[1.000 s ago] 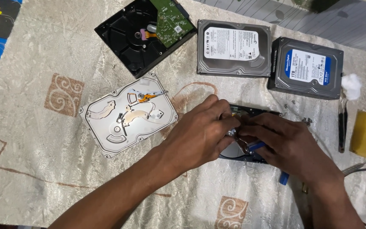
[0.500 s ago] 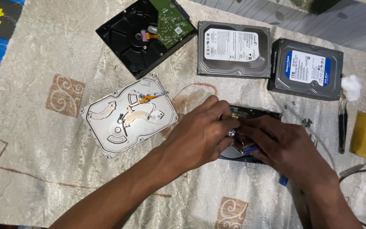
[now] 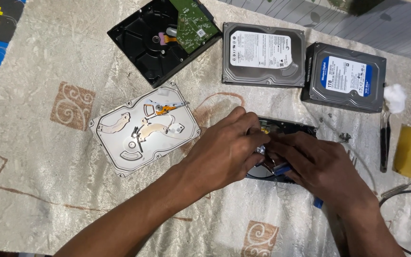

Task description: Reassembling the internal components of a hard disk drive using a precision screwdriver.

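Both forearms were bare from where they entered the bottom of the view down to the wrists, with no sleeve, cuff or glove showing on either. The left hand [image 3: 224,150] was bare too, carrying no ring, watch or strap that could be made out, and its knuckles and finger joints showed plainly. The right hand [image 3: 322,166] was likewise uncovered, its back and wrist plain, without band or bracelet. The fingernails appeared short, though they were too small to tell more. No markings or tattoos were visible on either arm.
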